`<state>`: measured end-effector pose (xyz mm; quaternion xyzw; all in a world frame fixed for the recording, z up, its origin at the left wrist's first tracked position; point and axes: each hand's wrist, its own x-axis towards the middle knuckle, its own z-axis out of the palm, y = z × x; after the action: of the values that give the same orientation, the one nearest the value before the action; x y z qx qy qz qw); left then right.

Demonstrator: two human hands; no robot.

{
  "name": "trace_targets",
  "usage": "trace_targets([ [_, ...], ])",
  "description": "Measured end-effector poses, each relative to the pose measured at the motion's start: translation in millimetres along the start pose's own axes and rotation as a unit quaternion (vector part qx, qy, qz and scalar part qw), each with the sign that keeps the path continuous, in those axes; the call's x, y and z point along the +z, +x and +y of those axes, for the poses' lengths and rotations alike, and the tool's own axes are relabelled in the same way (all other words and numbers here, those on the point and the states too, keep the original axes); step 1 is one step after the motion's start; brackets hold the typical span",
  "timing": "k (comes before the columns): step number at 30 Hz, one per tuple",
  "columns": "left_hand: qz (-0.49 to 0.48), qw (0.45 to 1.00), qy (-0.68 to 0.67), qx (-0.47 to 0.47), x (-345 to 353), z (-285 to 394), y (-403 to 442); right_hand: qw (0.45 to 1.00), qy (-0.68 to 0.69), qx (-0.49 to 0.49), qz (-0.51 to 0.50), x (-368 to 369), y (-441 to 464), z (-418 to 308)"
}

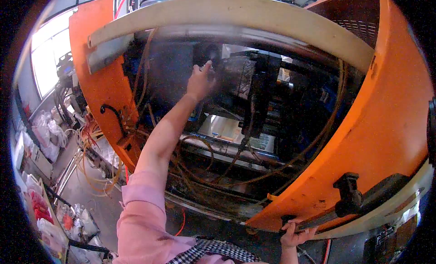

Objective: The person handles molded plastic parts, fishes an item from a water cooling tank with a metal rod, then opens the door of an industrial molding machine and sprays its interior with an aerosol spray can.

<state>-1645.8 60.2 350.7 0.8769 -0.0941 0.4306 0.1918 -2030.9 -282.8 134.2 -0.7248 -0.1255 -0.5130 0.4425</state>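
Note:
My left hand (pixel 201 80) reaches up into the opening of a large orange machine. Its fingers are bent round a small dark object whose shape is hard to make out. Haze hangs around this hand, in front of a dark metal block (pixel 170 66). At the lower right, my right hand (pixel 295 235) grips the lower edge of the orange door (pixel 318 198), close to a black handle (pixel 349 196).
A pale curved bar (pixel 231 10) crosses above the opening. Yellowish hoses (pixel 336 114) loop inside it, over a metal rod (pixel 227 148). An orange panel (pixel 93 64) stands at left, with plastic bags (pixel 47 132) and loose tubing on the floor beyond.

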Motion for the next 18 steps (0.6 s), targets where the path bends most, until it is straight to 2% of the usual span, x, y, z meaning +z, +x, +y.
trace_targets([
  [5, 0.026, 1.0, -0.013, 0.007, 0, -2, 0, 0.996, -0.083, -0.028, 0.005, -5, -9, 12],
  [7, 0.007, 0.998, 0.025, -0.057, 1, 0, 1, 0.999, -0.04, -0.002, 0.011, -2, -8, 8],
  [8, 0.007, 0.998, 0.025, -0.057, 1, 0, -1, 1.0, -0.026, 0.006, 0.013, -3, -9, 8],
  [11, -0.024, 1.0, 0.01, -0.018, -3, -2, -3, 0.989, -0.143, -0.026, -0.023, -11, -14, 17],
  [13, 0.049, 0.999, -0.002, -0.02, 1, -7, -1, 0.99, -0.135, -0.032, -0.014, -7, -7, 11],
  [14, 0.05, 0.999, -0.003, -0.021, 4, -9, -1, 0.991, -0.132, -0.035, -0.011, -5, -4, 9],
  [17, -0.006, 1.0, 0.009, -0.015, -1, -7, -1, 0.999, -0.02, 0.021, 0.027, 2, -3, 6],
  [18, -0.019, 0.998, -0.003, -0.051, -5, -4, -1, 0.997, -0.07, 0.001, 0.014, -2, -4, 8],
])
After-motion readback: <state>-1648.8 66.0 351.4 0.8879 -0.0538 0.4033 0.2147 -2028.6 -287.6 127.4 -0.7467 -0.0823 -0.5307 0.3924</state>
